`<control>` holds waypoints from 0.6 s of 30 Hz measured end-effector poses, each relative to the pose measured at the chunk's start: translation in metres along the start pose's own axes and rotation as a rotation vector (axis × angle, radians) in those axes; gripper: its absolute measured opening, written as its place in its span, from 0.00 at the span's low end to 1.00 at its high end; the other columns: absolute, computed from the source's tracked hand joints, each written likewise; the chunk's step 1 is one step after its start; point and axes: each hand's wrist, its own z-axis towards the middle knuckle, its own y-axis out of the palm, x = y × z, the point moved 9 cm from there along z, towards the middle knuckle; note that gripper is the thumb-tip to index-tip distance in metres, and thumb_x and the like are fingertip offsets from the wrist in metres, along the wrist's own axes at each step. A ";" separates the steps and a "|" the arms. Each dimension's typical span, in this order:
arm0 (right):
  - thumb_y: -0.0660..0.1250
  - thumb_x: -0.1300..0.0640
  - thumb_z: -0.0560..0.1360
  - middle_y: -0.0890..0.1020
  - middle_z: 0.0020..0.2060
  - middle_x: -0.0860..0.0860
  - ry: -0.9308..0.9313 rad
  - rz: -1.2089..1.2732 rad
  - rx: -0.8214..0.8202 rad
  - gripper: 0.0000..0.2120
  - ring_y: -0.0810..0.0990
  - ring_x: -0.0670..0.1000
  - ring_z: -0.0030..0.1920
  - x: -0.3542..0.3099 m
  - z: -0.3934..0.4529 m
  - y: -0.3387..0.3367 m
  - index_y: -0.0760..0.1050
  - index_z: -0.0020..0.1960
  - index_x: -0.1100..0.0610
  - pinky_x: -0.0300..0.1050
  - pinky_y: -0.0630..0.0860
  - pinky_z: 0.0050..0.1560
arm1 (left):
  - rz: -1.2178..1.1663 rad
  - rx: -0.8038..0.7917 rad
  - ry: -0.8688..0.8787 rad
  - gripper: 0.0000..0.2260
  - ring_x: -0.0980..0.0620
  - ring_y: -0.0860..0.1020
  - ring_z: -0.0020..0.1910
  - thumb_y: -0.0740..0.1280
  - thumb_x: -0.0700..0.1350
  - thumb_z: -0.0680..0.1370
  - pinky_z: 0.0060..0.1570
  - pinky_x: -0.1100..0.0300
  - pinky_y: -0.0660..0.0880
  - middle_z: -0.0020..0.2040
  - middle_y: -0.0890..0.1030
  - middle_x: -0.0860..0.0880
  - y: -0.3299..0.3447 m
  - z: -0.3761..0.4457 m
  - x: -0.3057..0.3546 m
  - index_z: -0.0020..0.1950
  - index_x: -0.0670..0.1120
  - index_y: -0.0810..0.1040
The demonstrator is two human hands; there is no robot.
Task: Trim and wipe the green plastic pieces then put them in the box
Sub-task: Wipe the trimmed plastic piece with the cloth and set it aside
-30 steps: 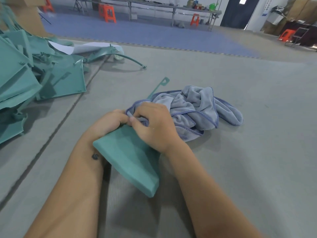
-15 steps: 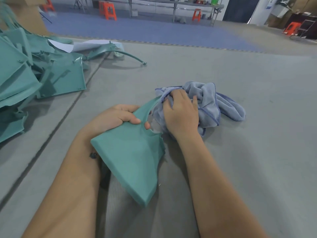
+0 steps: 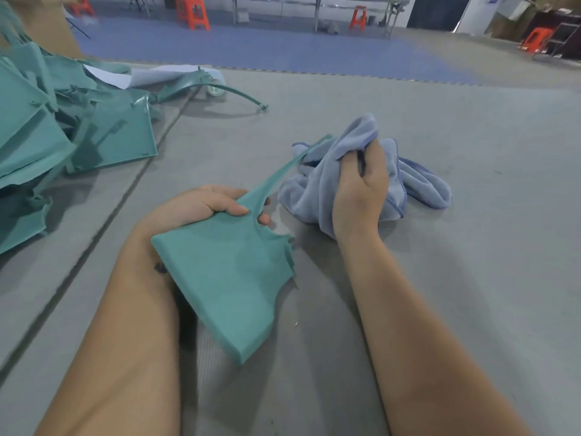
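A flat green plastic piece with a long thin arm (image 3: 229, 278) is held above the grey bench (image 3: 471, 278), gripped at the neck by the left hand (image 3: 204, 204), fingers curled round it. The arm's tip is wrapped in a crumpled pale blue microfibre cloth (image 3: 355, 171), bunched in the right hand (image 3: 361, 190), whose fingers are closed on the fabric. The slender arm could probably be bent or snapped if the cloth is pulled too hard. A ragged edge near the left fingers might scratch them. A heap of green plastic parts (image 3: 63, 136) crowds the left; open room lies to the right. No box is identified.
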 end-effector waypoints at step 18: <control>0.58 0.60 0.82 0.74 0.66 0.44 0.025 0.322 0.097 0.23 0.79 0.37 0.55 -0.032 0.002 -0.012 0.62 0.76 0.49 0.35 0.79 0.51 | -0.360 0.825 0.600 0.13 0.55 0.83 0.41 0.58 0.35 0.82 0.41 0.58 0.81 0.50 0.82 0.50 -0.075 -0.033 0.027 0.64 0.46 0.72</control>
